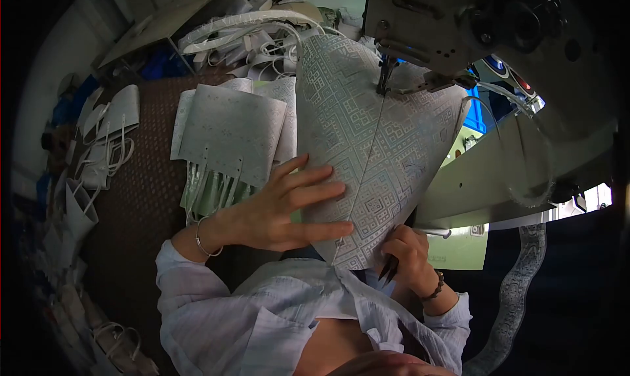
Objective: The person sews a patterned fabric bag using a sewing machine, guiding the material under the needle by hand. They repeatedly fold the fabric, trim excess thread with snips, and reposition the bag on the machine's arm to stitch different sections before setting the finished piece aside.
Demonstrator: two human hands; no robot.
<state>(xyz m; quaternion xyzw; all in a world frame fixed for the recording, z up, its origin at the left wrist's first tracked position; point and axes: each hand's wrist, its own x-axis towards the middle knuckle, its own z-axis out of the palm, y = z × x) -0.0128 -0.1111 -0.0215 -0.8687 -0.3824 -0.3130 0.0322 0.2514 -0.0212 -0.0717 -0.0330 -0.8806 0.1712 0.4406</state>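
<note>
The big pale grey patterned cloth (367, 140) looks light and bendy and could slip, so I think it is best pressed flat beside its middle seam and pinched at its edge. It lies under the grey metal sewing machine needle (382, 81). The left hand (282, 208) rests on its left half with fingers spread open, and the right hand (407, 248) has its fingers closed tight on the bottom edge

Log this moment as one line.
left hand: flat on patterned fabric | right hand: grips fabric's near edge, dark tool in fingers | sewing machine: head above fabric's far end | cut pieces: beside left hand
</note>
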